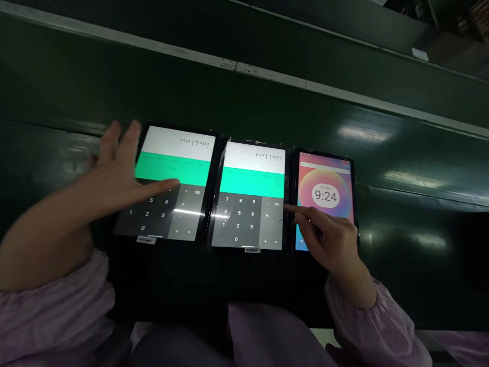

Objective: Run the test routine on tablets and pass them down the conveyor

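Observation:
Three tablets lie side by side on a dark green bench. The left tablet [173, 176] and the middle tablet [250, 193] show a calculator screen with a green band. The right tablet [328, 188] shows a colourful clock screen reading 9:24. My left hand [122, 171] is open, fingers spread, resting over the left edge of the left tablet with the thumb on its keypad. My right hand [328, 239] lies over the lower part of the right tablet, index finger stretched out to the middle tablet's right edge near its DEL key, other fingers curled.
The dark green bench [412, 214] runs across the view with a pale strip [237, 66] along a raised ledge behind. Pink sleeves cover both my forearms. Small white labels sit at the tablets' near edges.

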Available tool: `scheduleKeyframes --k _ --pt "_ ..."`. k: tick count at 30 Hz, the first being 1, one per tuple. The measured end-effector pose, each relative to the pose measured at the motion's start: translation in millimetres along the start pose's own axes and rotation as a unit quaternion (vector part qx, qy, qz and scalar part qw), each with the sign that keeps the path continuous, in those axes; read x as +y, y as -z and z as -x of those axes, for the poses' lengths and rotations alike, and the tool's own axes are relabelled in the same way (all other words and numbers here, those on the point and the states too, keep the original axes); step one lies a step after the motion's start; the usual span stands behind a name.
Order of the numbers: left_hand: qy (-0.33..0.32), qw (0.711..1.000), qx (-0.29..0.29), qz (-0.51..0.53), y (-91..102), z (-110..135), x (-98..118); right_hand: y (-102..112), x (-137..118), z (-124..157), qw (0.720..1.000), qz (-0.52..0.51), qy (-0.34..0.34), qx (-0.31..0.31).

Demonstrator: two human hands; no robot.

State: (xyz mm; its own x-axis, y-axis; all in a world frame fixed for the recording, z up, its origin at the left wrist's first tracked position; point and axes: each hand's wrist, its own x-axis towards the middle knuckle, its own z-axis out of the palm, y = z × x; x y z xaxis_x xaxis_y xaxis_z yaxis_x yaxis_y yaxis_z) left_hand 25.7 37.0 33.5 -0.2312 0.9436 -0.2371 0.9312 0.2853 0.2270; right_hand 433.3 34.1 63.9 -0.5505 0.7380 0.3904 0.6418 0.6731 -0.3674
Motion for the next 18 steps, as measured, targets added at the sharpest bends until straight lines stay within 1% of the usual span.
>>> scheduleKeyframes --k 1,3,5,6,9,13,18 --pt "0.014 1.000 -0.002 0.000 1.7 0 13 -1 -3 -1 1.000 0.006 -0.009 -0.002" --pt "0.005 1.000 0.004 0.003 1.7 1 39 -3 -7 -1 1.000 0.014 -0.023 -0.007" --pt "-0.006 1.000 0.004 0.004 -1.4 5 56 -5 -10 -2 0.999 0.019 -0.037 -0.014" --pt "-0.006 1.000 0.001 0.008 -3.1 6 61 -5 -11 -2 0.999 0.019 -0.044 -0.019" --pt "-0.007 1.000 0.001 0.020 -5.4 10 65 -7 -13 -4 0.998 0.004 -0.056 -0.036" --pt "-0.011 0.999 -0.013 0.027 -1.6 12 64 -13 -14 -4 0.997 -0.013 -0.061 -0.055" --pt "0.003 0.999 -0.025 0.035 1.3 12 69 -19 -12 -2 0.997 -0.007 -0.064 -0.050"
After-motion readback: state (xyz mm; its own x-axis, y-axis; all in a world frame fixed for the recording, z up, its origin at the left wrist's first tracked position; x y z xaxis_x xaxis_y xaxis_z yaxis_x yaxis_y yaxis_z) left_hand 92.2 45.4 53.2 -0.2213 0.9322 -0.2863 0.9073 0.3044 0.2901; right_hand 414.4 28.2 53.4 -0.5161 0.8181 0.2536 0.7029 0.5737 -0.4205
